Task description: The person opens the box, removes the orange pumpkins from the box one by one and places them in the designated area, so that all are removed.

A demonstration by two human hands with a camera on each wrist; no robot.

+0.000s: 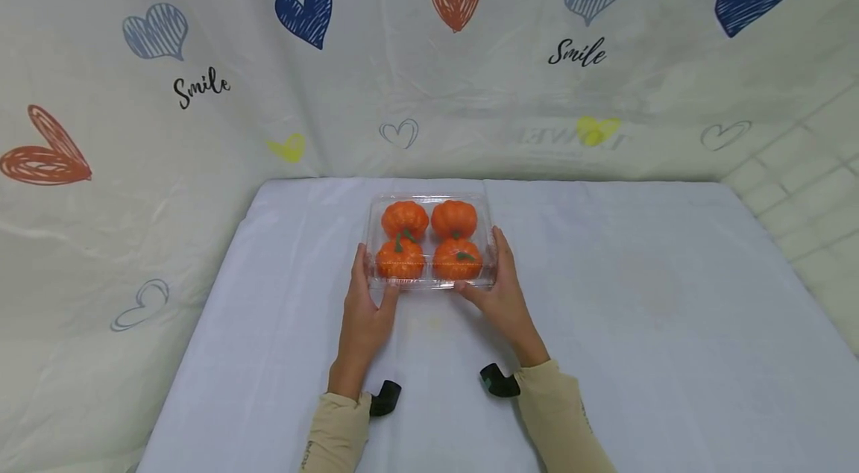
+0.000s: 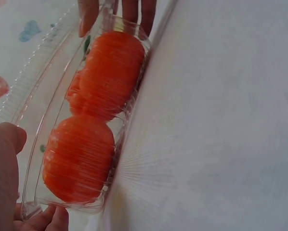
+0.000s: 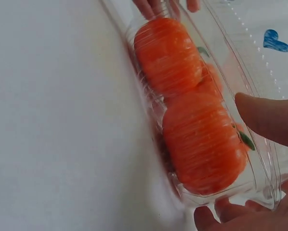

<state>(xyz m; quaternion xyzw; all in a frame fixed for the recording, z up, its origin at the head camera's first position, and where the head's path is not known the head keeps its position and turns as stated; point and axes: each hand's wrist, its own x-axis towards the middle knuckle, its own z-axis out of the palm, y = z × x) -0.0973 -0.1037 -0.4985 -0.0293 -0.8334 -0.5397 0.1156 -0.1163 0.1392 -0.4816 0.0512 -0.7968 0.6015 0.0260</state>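
A clear plastic clamshell box (image 1: pixel 429 283) sits on the white-covered table and holds several small orange pumpkins (image 1: pixel 458 259) with green stems, set in two rows. My left hand (image 1: pixel 365 327) grips the box at its left side, thumb near the front edge and fingers along the side wall. On the opposite side my right hand (image 1: pixel 506 305) holds it likewise, its thumb (image 3: pixel 267 118) over the rim and fingertips low against the end wall in the right wrist view. Both wrist views show the ribbed front wall, with a pumpkin (image 2: pixel 79 159) pressed close behind it.
The white tablecloth (image 1: pixel 644 309) spreads to both sides of the box. Behind the table hangs a pale curtain (image 1: pixel 496 85) printed with hearts and the word Smile. A black wrist mount (image 1: pixel 385 398) juts from the left sleeve, another (image 1: pixel 499 381) from the right.
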